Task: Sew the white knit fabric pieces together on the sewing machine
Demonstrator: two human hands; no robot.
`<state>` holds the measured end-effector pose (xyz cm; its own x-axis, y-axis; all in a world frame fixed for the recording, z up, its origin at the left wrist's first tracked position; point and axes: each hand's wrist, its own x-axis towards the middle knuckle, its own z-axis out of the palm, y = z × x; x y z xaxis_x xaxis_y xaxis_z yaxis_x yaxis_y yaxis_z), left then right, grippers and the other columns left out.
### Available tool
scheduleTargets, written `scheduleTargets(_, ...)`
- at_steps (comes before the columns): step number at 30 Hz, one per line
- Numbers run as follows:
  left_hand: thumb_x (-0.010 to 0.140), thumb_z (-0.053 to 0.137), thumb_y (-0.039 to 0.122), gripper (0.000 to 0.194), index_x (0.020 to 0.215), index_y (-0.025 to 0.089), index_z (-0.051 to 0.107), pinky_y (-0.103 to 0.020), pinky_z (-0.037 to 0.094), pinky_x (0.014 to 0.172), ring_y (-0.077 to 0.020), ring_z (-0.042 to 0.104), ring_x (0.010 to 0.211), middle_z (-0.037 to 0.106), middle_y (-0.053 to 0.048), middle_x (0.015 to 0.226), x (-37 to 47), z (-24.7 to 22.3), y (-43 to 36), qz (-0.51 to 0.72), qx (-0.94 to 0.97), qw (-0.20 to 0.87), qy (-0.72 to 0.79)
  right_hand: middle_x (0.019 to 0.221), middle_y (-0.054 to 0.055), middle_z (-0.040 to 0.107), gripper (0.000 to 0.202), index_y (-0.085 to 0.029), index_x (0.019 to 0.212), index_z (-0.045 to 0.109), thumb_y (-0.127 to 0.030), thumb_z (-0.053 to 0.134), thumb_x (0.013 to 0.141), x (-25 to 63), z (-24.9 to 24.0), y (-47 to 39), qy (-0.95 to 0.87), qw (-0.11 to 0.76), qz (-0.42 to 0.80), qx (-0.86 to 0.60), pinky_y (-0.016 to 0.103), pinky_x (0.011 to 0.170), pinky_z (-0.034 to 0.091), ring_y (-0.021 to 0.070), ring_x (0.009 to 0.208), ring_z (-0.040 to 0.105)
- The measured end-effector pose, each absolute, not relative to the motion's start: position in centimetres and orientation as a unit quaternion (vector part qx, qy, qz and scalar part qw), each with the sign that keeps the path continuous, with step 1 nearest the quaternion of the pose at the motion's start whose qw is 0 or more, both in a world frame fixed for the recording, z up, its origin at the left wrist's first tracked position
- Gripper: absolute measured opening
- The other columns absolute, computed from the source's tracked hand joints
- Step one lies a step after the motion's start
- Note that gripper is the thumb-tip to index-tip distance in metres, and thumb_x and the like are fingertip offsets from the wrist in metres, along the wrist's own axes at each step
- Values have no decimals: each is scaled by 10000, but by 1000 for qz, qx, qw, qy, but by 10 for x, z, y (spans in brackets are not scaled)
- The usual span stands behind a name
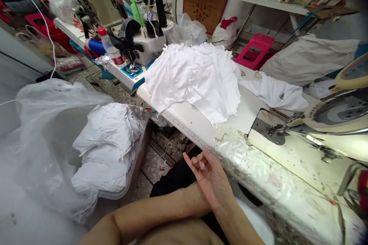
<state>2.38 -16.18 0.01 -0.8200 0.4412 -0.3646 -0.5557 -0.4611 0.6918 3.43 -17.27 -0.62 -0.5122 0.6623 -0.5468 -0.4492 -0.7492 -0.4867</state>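
My right hand [212, 178] is raised palm up near the table's front edge, above my lap. One finger points out and the others are loosely bent, with nothing visible in them. My left forearm [161, 208] crosses beneath the right wrist, which hides my left hand. Beyond my hands, a broad heap of white fabric pieces [195, 76] lies on the white sewing table [186, 116]. To the right stands a sewing machine [339, 122], its metal plate [266, 126] bare. Another white cloth piece [278, 92] rests behind the plate.
At left, a plastic-lined bin [129, 189] holds stacked white fabric pieces [109, 141]. A red-capped bottle [113, 51], a blue tray [132, 71] and another machine [103, 4] are farther back. A pink stool [254, 51] stands behind the table.
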Motion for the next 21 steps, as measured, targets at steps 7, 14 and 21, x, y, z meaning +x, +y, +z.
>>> scheduleTargets(7, 986, 574, 303, 185, 971, 168, 699, -255, 673, 606, -150, 703, 745, 617, -11, 782, 16, -15, -174, 404, 147, 181, 884, 1014, 6, 747, 470, -223, 952, 726, -213, 1003, 573, 22, -30, -179, -251, 299, 820, -418, 337, 1055, 565, 186, 1139, 684)
scheduleTargets(14, 969, 611, 375, 271, 1151, 238, 757, -325, 682, 626, -253, 735, 957, 723, -90, 992, 7, -47, -197, 137, 412, 212, 876, 1066, 26, 766, 442, -228, 938, 720, -238, 991, 589, 12, -52, -186, -279, 255, 822, -427, 317, 1018, 562, 221, 1226, 675)
scheduleTargets(21, 989, 657, 400, 213, 1069, 221, 740, -343, 648, 741, -203, 711, 915, 725, -62, 1026, -7, -79, -245, 186, 567, 378, 708, 990, 16, 763, 469, -218, 942, 706, -279, 1002, 583, 2, -61, -188, -314, 254, 805, -435, 325, 954, 584, 195, 1053, 729)
